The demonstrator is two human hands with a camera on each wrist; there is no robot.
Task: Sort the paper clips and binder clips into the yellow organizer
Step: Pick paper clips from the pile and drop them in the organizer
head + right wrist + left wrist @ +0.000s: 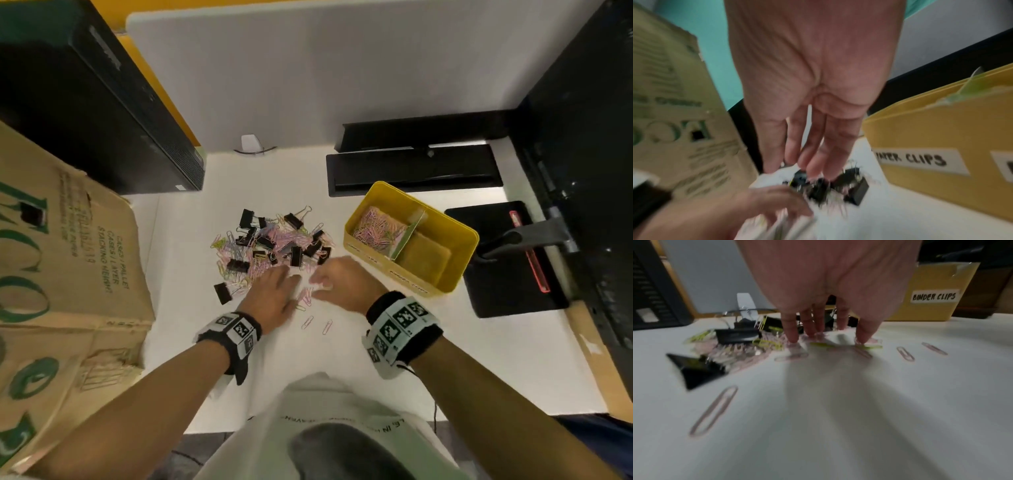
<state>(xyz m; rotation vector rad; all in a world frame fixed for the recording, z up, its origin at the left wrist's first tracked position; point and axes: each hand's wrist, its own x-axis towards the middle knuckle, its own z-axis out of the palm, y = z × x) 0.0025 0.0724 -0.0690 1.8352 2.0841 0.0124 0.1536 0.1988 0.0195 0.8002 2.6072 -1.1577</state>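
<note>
A mixed pile (270, 243) of black binder clips and pink, yellow and lilac paper clips lies mid-table. The yellow organizer (411, 277) stands to its right; its left compartment holds paper clips (376, 229), and the front labels read PAPER CLIPS (912, 160) and BINDER CLIPS (934, 296). My left hand (291, 274) lies palm down at the pile's near edge, and its straight fingers (792, 335) press on paper clips. My right hand (317, 282) is close beside it, fingers (818, 168) reaching down onto the pile above a binder clip (859, 190). Motion blur hides what they touch.
A cardboard box (68, 274) stands at the left, with a black computer case (102, 102) behind it. Black trays (411, 171) sit beyond the organizer, and a black pad (507, 267) to its right. Loose paper clips (327, 327) and one binder clip (222, 293) lie near the hands.
</note>
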